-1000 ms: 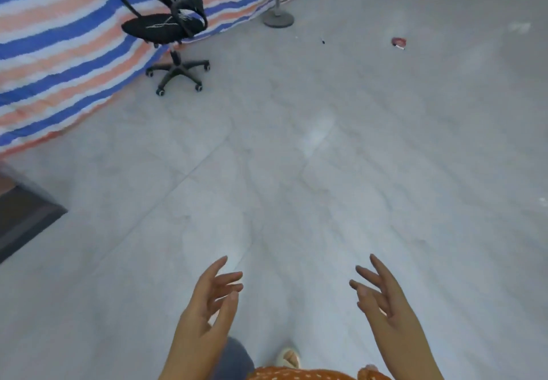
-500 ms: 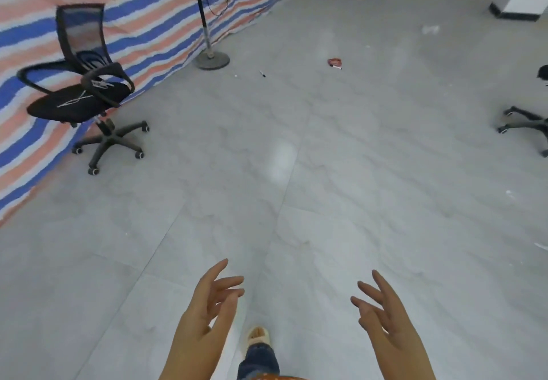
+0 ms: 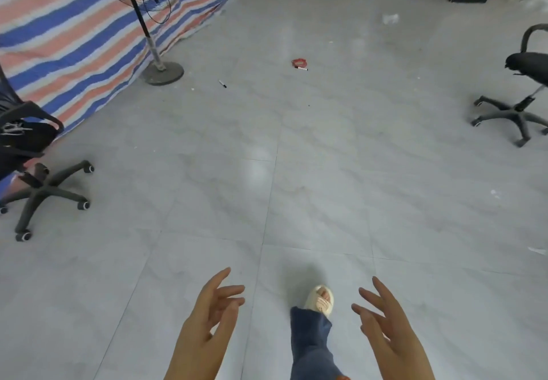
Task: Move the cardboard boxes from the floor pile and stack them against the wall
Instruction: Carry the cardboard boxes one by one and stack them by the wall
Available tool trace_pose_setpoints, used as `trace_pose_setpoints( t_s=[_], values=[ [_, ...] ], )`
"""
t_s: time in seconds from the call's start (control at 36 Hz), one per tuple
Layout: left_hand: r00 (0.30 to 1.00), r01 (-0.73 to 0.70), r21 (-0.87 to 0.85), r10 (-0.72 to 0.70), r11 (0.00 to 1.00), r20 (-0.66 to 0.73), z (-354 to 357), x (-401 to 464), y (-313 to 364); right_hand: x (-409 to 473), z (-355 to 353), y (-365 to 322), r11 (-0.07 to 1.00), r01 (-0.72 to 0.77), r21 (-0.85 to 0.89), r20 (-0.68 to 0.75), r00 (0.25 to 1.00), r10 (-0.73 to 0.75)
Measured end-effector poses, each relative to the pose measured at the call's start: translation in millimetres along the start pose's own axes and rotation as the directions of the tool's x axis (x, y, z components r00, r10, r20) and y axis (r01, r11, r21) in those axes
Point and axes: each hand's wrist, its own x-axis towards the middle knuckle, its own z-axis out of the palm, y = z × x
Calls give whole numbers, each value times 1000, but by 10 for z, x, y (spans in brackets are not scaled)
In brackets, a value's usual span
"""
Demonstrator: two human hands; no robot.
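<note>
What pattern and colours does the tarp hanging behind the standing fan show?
Stripes of blue, orange-pink and white on the tarp, seen in the head view, the only one.

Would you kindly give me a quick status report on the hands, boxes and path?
Left hand and right hand open, empty. No cardboard boxes in view. Small red cord coil and black marker pen on grey tiled floor ahead.
</note>
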Motion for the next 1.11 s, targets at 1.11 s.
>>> trace_pose_setpoints(
  t_s=[1.11],
  values=[
    [982, -98, -13, 99, 995, 159, 1866, 7707, 2515, 7623, -183, -2559, 999, 19, -40, -100, 995, -23]
  ],
)
